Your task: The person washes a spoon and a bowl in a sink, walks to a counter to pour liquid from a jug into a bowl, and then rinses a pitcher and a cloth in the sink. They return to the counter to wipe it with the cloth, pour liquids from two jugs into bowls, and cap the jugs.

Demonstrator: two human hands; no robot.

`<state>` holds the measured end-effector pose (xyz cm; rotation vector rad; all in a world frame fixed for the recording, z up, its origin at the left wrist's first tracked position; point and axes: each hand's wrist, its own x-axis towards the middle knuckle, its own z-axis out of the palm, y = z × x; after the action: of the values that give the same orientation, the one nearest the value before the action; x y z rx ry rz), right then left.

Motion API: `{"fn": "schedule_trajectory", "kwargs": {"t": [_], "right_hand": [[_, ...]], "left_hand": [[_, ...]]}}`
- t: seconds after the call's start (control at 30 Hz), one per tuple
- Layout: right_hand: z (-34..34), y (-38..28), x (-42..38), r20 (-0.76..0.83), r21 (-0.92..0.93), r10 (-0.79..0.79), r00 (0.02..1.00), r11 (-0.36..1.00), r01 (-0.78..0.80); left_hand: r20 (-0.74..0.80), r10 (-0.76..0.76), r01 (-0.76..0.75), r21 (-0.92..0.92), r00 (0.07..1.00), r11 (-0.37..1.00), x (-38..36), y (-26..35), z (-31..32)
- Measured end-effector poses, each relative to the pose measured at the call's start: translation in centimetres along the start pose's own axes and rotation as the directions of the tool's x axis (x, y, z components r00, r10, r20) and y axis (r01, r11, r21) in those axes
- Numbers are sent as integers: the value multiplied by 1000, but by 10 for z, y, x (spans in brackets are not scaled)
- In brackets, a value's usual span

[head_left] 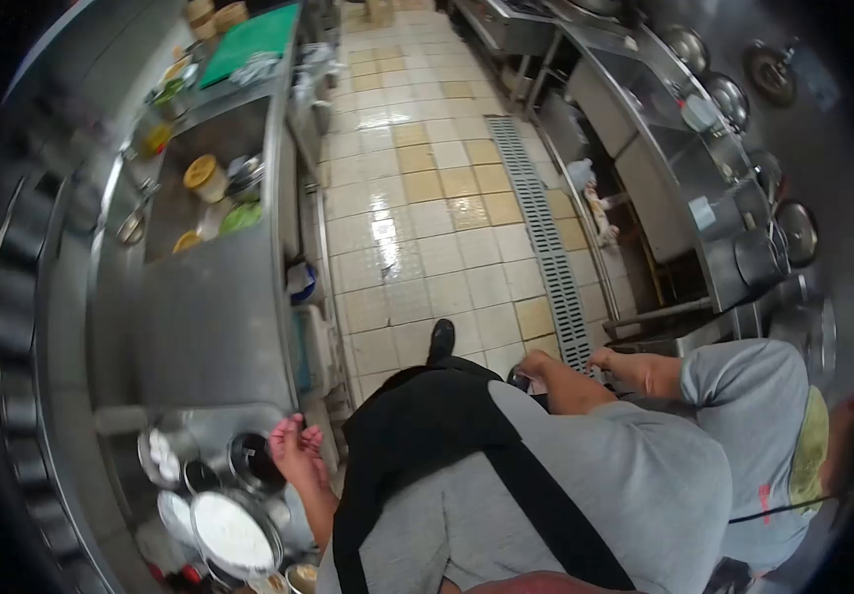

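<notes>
My left hand (298,447) is at the lower left, beside the front corner of the steel counter (214,327). Its fingers are curled in, and whatever they might hold is too small to see. Close by stand a dark round container (254,458) and a large pan of white contents (234,533). In front of my body, my right hand (538,364) points down with its fingers drawn together. A small dark thing (518,378) shows at the fingers, but its kind cannot be made out.
A co-worker in a grey shirt (744,386) is close on my right, with a forearm (645,371) reaching forward. At left, a sink (175,168) holds a yellow-lidded tub (205,178). A drain grate (536,228) runs along the shiny tiled floor (417,257). Steel sinks (645,188) line the right.
</notes>
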<state>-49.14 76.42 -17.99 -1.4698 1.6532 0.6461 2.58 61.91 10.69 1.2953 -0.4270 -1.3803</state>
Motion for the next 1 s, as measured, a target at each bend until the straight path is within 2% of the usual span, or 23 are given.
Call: {"fn": "schedule_trajectory", "kwargs": {"t": [0.03, 0.07, 0.1, 0.13, 0.17, 0.23, 0.3, 0.33, 0.4, 0.43, 0.5, 0.53, 0.6, 0.63, 0.7, 0.73, 0.77, 0.8, 0.87, 0.9, 0.93, 0.97, 1.0], "right_hand": [[-68, -28, -29, 77, 322, 230, 970, 915, -242], [-115, -36, -26, 50, 286, 183, 982, 939, -190], [-142, -37, -19, 30, 252, 131, 991, 958, -134], [-160, -28, 3, -104, 240, 82, 991, 969, -55], [-182, -19, 27, -242, 212, 31, 970, 977, 21], [-229, -5, 59, -382, 436, 65, 922, 892, 118], [-295, -8, 40, -437, 504, 112, 893, 852, 140], [-314, -6, 46, -441, 518, 129, 888, 845, 134], [-342, 6, 58, -514, 634, 178, 839, 738, 232], [-351, 14, 61, -509, 650, 200, 837, 727, 222], [-362, 26, 69, -491, 684, 249, 835, 703, 193], [-358, 36, 74, -462, 701, 273, 844, 695, 159], [-341, 64, 82, -408, 640, 264, 874, 765, 68], [-331, 76, 81, -327, 603, 282, 902, 797, -31], [-284, 121, 92, -205, 438, 300, 932, 879, -187], [-248, 146, 105, -163, 316, 303, 939, 918, -241], [-242, 156, 84, -205, 283, 306, 930, 928, -243], [-244, 165, 62, -247, 250, 307, 919, 936, -246], [-252, 173, 35, -217, 617, 511, 832, 732, -289], [-255, 171, 27, -203, 636, 517, 832, 716, -289], [-261, 169, 23, -71, 789, 617, 784, 516, -335], [-265, 173, 22, 77, 889, 682, 727, 282, -360], [-260, 174, 27, 13, 911, 701, 713, 286, -298]], "left_hand": [[34, 10, -10, 9, 999, 1000, 18, 2, 21], [57, -3, 1, 24, 998, 1000, 38, 3, 37], [7, 0, 0, 88, 1000, 996, 56, 3, 51], [-36, 16, -10, 142, 999, 990, 78, 0, 69], [-8, 18, -17, 150, 1000, 989, 105, -9, 76], [-7, 50, -44, 336, 999, 941, 148, -36, 74], [-7, 48, -41, 406, 999, 913, 162, -59, 85], [36, 94, -100, 467, 995, 879, 178, -84, 69], [164, 140, -208, 553, 977, 807, 189, -100, 73], [240, 135, -253, 580, 961, 775, 185, -105, 81], [240, -97, -78, 625, 966, 777, 222, -137, 60], [260, -98, -129, 728, 960, 673, 254, -164, 43], [301, -101, -234, 877, 948, 419, 304, -202, 35], [314, -120, -242, 883, 942, 403, 325, -195, 52], [448, -237, -383, 882, 862, 275, 366, -176, 129], [359, -307, -187, 862, 881, 472, 364, -152, 202], [265, -374, 30, 779, 889, 626, 347, -115, 297], [365, -315, -100, 777, 876, 621, 404, -137, 311], [437, -368, -214, 832, 821, 512, 475, -139, 398], [512, -328, -355, 829, 794, 433, 481, -127, 460], [605, -309, -446, 772, 734, 453, 498, -121, 517], [661, -270, -452, 702, 700, 550, 538, -140, 560], [713, -228, -525, 660, 663, 538, 533, -131, 624]]}}
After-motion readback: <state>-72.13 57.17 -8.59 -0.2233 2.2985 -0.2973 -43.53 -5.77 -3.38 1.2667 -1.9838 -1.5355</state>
